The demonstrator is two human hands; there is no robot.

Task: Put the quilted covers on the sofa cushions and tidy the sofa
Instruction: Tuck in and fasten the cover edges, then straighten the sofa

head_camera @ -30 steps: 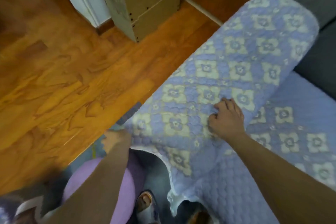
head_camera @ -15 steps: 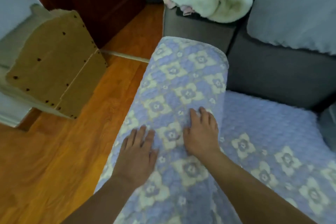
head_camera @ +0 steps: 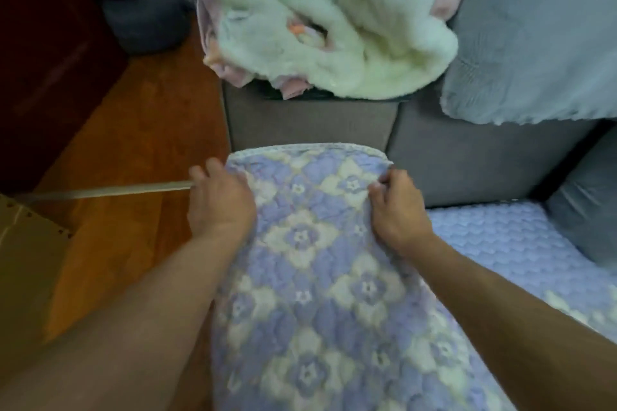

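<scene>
two hands [head_camera: 222,202] [head_camera: 399,210], two quilted covers [head_camera: 310,277] [head_camera: 500,243], one fluffy blanket [head_camera: 334,27], one grey sofa [head_camera: 467,157]

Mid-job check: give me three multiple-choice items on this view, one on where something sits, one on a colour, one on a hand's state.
1. Where is the fluffy white blanket?
A. on the grey sofa armrest
B. on the wooden floor
C. over the person's arm

2. What is the main colour of the quilted floral cover?
A. red
B. lilac
C. black

3. What is the right hand doing?
A. hanging idle
B. pinching the cover's edge
C. holding a cup

Answers:
1 A: the blanket is piled on top of the armrest.
2 B: the quilting is lilac with cream flowers.
3 B: its fingers are curled on the cover's far right corner, while the left hand rests at the left edge.
</scene>
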